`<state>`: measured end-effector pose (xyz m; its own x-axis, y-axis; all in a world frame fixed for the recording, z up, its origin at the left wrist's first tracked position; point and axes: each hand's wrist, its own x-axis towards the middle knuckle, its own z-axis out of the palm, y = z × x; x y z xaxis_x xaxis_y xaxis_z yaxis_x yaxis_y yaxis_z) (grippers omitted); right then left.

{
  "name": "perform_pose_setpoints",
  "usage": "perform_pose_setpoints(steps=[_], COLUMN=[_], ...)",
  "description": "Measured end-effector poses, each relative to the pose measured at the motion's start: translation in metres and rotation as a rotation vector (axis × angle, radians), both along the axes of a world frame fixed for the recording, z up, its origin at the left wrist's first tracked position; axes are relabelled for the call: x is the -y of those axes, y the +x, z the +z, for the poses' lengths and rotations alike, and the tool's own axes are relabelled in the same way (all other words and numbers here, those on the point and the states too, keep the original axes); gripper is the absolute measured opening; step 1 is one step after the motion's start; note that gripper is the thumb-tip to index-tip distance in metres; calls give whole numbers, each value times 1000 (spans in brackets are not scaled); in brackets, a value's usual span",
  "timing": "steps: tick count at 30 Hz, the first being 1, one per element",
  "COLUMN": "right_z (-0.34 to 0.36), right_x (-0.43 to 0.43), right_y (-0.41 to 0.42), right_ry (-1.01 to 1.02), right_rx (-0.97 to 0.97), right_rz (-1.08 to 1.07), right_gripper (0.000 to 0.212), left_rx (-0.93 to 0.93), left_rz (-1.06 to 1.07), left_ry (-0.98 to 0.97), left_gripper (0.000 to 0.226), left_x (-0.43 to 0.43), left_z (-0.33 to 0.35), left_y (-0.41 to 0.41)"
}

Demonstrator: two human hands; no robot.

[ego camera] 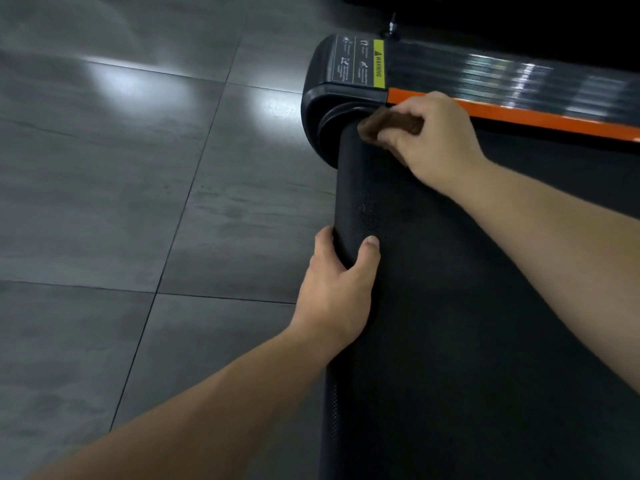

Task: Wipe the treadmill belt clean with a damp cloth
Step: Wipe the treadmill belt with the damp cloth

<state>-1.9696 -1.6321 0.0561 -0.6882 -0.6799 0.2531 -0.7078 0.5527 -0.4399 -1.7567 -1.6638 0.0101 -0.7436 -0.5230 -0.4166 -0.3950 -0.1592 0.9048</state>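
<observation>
Two hands: left hand (337, 289), right hand (434, 136). One cloth (389, 124). One belt (485, 299).

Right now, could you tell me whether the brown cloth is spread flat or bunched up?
Bunched up: the right hand grips the brown cloth as a thick wad on the treadmill belt.

Dim indoor scene with a cool grey cast; overhead light leaves two pale glare patches on the glossy floor tiles (138, 88) at the far left, and streaked white reflections along the ribbed side rail (519, 77) at the far right; the black belt (467, 306) swallows most detail, its dotted texture showing only at the left edge; far areas look smeared and soft; shadows are faint.
</observation>
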Motion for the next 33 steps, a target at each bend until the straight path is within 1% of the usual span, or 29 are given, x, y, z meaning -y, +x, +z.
perform_pose_setpoints(steps=[2, 3, 4, 6, 8, 10, 12, 14, 15, 16, 18, 20, 21, 22, 24, 26, 28, 31, 32, 33], right_z=[-2, -4, -5, -4, 1, 2, 0, -4, -7, -9, -5, 1, 2, 2, 0, -4, -7, 1, 4, 5], right_x=[7, 4, -5, -30, -40, -30, -16, -7, -10, -16, -38, -51, -49, -43, -31, -26, -40, -83, -93, -94], right_y=[1, 9, 21, 47, 51, 25, -5, -6, 4, 17, 44, 43, 32, 17, -6, 3, 33, 89, 93, 87], right_ry=[-41, -41, -31, 0, 29, 48, 31, -28, -37, -31, 4, 73, 87, 75, 21, -8, 4, 49, 70, 88], right_rx=[-3, 11, 28, 61, 82, 35, -2, 8, 17, 26, 64, 102, 82, 54, 42, 37, 44, 121, 134, 118], right_rz=[-86, -91, -61, 77, 183, 108, -67, -177, -178, -142, 9, 127, 110, 49, -136, -211, -139, 128, 193, 209], right_gripper=[27, 28, 29, 28, 26, 25, 25, 27, 28, 27, 23, 21, 20, 20, 22, 23, 24, 19, 18, 18], left_rx=[10, 16, 19, 23, 22, 21, 24, 26, 29, 32, 41, 50, 53, 52, 49, 44, 40, 44, 48, 54], left_rz=[-5, -8, -9, -10, -5, -4, -3, -1, 1, 1, -7, -11, -8, -3, 10, 7, -2, -30, -40, -40], left_ry=[-5, -4, -4, -9, -13, -5, -11, -20, -25, -35, -46, -45, -39, -31, -28, -28, -13, 12, 15, 18], left_gripper=[21, 21, 21, 23, 27, 38, 44, 48, 48, 48, 49, 51, 51, 51, 50, 50, 54, 62, 65, 66], left_x=[1, 1, 1, 1, 1, 0, -1, 0, 0, 1, 1, 0, 0, 0, -1, -1, 0, -3, -6, -10], left_z=[0, 0, 0, 0, 0, -2, -1, -1, -2, -3, -2, 0, 1, 1, 3, 5, 7, 9, 7, 6], left_y=[0, 0, 0, -1, -1, -1, 0, -1, 0, -1, -2, -2, -2, -2, 0, 1, 1, 7, 11, 17])
